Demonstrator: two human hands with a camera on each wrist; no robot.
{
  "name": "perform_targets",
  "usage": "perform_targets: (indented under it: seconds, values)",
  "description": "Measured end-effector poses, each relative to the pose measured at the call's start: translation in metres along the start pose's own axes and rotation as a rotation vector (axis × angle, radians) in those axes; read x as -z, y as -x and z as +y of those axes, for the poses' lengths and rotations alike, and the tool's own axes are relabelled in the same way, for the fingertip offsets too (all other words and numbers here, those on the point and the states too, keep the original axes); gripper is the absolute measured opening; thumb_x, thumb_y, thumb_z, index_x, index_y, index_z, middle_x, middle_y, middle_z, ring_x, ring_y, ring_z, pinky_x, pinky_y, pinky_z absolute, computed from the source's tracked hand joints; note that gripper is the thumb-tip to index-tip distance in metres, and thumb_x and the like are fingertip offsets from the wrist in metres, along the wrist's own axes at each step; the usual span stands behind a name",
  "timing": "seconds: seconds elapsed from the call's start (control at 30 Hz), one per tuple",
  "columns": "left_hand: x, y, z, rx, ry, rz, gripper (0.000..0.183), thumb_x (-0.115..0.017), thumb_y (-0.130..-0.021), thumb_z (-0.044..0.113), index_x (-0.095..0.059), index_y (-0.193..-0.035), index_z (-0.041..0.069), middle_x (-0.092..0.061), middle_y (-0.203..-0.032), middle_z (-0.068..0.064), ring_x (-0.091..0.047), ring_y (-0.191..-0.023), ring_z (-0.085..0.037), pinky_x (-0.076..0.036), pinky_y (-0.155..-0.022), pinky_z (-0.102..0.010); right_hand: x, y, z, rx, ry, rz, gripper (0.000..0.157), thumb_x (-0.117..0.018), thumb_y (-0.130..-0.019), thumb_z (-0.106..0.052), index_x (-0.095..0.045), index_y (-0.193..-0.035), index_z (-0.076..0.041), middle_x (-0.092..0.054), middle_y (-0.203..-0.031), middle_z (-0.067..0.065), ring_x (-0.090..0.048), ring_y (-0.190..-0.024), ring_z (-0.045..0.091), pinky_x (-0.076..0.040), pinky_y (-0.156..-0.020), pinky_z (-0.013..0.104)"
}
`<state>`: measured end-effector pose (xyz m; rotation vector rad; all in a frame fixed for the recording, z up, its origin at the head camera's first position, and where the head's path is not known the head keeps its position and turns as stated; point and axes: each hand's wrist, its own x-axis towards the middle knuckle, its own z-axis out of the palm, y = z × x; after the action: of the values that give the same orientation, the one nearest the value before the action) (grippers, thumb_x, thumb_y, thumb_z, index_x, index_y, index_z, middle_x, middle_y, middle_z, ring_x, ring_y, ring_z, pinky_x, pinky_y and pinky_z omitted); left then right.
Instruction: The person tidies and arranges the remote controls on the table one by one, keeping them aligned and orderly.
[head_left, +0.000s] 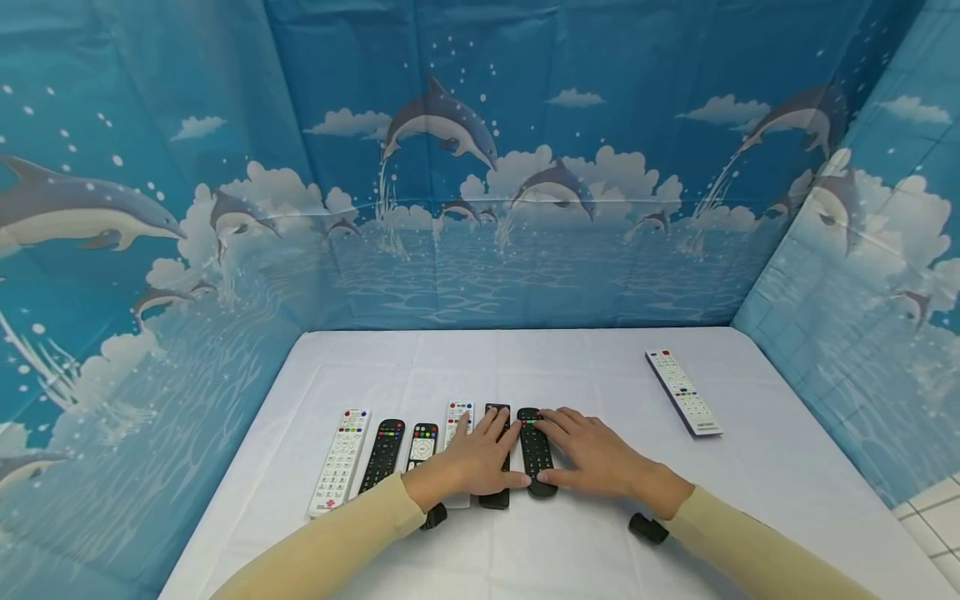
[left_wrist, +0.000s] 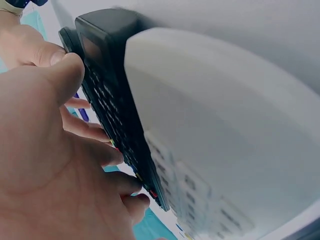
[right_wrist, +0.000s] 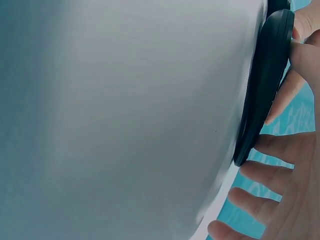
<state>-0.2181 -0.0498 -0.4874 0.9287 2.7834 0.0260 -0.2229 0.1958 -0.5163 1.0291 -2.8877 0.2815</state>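
Observation:
A black remote control with rounded ends (head_left: 536, 457) lies on the white-covered table between both hands. My right hand (head_left: 596, 454) has its thumb and forefinger spread along that remote's right side, one near each end. From the other side my left hand (head_left: 480, 460) reaches over a straight-edged black remote (head_left: 495, 501), its thumb and forefinger at the rounded remote's left edge. Left of it, a white remote (head_left: 459, 409) lies partly hidden under the left hand; it looms large in the left wrist view. The right wrist view shows the rounded remote (right_wrist: 265, 85) from its side.
Further left in the row lie a small black-and-white remote (head_left: 423, 446), a black remote (head_left: 384, 454) and a long white remote (head_left: 341, 462). Another white remote (head_left: 682, 392) lies apart at the back right. Dolphin-print curtains (head_left: 510, 275) enclose the table.

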Motion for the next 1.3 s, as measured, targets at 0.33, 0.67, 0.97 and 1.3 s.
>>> perform_targets:
  seconds: [0.33,0.67,0.97,1.3]
  values:
    - [0.002,-0.007,0.009,-0.053,0.036,0.058,0.084,-0.044,-0.098,0.068,-0.027,-0.161,0.016,-0.017,-0.166,-0.015,-0.013,-0.153,-0.031,-0.015,-0.115,-0.066,0.016,0.007,0.026,-0.076,-0.078,0.031,0.08,-0.06,-0.095,-0.059,-0.032,-0.16,-0.019,-0.034,-0.161,0.006,-0.035,-0.144,0.036,-0.036,-0.105,0.064]
    - [-0.002,-0.01,0.017,-0.045,0.033,0.016,0.088,-0.046,-0.096,0.069,-0.024,-0.162,0.015,-0.015,-0.167,-0.01,-0.012,-0.153,-0.027,-0.013,-0.117,-0.063,0.037,0.032,0.12,-0.404,0.01,0.073,0.06,-0.064,-0.098,-0.035,-0.05,-0.145,0.0,-0.046,-0.144,0.027,-0.044,-0.129,0.05,-0.041,-0.093,0.069]
    - [0.002,-0.007,0.019,-0.053,0.042,-0.019,0.088,-0.047,-0.096,0.069,-0.025,-0.161,0.014,-0.017,-0.167,-0.008,-0.015,-0.153,-0.025,-0.012,-0.118,-0.061,0.031,0.057,0.161,-0.62,0.033,0.097,0.054,-0.062,-0.094,-0.016,-0.049,-0.14,0.009,-0.037,-0.139,0.039,-0.037,-0.12,0.061,-0.041,-0.083,0.075]
    - [0.002,-0.008,0.02,-0.06,0.039,-0.009,0.088,-0.047,-0.097,0.068,-0.025,-0.161,0.013,-0.017,-0.167,-0.008,-0.017,-0.153,-0.025,-0.014,-0.119,-0.059,0.03,0.054,0.157,-0.511,-0.006,0.116,0.051,-0.059,-0.092,-0.001,-0.052,-0.142,0.003,-0.043,-0.14,0.034,-0.04,-0.12,0.058,-0.045,-0.083,0.071]
